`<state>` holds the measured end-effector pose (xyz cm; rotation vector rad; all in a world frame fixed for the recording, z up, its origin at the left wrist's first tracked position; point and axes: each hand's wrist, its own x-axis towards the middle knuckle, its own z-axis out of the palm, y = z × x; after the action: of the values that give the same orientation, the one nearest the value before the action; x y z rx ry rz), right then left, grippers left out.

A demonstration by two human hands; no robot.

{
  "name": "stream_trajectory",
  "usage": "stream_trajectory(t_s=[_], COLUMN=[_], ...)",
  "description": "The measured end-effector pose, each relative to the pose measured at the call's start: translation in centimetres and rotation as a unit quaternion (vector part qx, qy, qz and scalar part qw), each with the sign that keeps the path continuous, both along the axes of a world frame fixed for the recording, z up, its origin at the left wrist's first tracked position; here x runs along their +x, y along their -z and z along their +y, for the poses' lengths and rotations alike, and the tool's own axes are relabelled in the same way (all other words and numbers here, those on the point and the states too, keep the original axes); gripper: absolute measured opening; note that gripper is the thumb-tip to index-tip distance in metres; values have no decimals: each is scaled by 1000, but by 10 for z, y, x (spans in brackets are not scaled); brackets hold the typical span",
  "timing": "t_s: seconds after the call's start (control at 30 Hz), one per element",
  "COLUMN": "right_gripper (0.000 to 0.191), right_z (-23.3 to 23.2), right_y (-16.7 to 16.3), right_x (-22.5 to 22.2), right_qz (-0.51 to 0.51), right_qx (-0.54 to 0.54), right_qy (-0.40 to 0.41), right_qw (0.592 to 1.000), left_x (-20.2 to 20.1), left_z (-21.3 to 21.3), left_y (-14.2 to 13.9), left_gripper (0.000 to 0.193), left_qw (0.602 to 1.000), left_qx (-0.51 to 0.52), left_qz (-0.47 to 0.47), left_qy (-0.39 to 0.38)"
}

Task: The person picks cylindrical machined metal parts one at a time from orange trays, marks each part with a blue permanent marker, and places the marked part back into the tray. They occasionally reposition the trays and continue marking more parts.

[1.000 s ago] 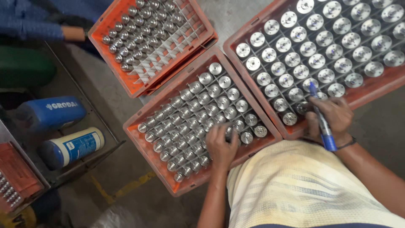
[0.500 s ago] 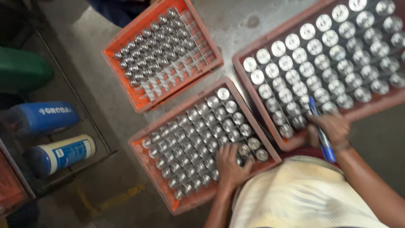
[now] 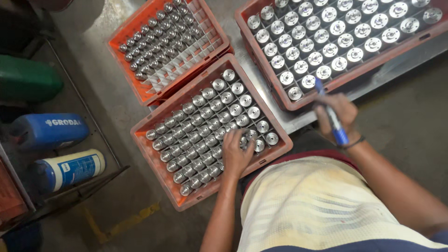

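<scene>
The right hand [image 3: 337,114] keeps a clenched grip on a blue marker pen [image 3: 332,114]; its long axis runs steeply, cap end toward the person, the other end toward the far crate [image 3: 275,100]; the left hand [image 3: 236,151] rests, grip loose, fingers spread on shiny round metal parts [image 3: 219,112] standing upright in the near orange crate [image 3: 161,119]; what it grasps I cannot tell.

A grey, worn concrete floor [image 3: 410,121] is seen under even, dull light. A faded yellow painted line [image 3: 123,223] is marked on it at seven o'clock. A thin dark metal rack frame [image 3: 100,135] is set along the nine o'clock side. A pale grey metal tabletop edge [image 3: 298,122] is seen crossing towards two o'clock.
</scene>
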<state>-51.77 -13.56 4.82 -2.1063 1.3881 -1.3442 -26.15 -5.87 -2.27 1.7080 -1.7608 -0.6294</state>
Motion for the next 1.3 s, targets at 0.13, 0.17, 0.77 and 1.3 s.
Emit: stream_trajectory(t_s=[0.13,0.17,0.77,1.3], right_gripper=[22,22,25,20], right_z=[18,19,3,33], right_y=[9,11,27,14], right_x=[4,2,-1,31], right_qz=[-6,-8,-77,-9], right_qx=[11,6,118,33], right_qy=[-49,-46,-146,-317], right_qw=[999,999,979,948], left_x=[4,5,-8,3], left_z=[1,2,19,-1], left_y=[-2,-2,-2,-2], left_gripper=[16,14,47,42], left_qw=[997,996,975,804], left_qx=[-28,-37,196,50], left_qz=[41,44,-98,578], left_qy=[-50,-62,-44,-129])
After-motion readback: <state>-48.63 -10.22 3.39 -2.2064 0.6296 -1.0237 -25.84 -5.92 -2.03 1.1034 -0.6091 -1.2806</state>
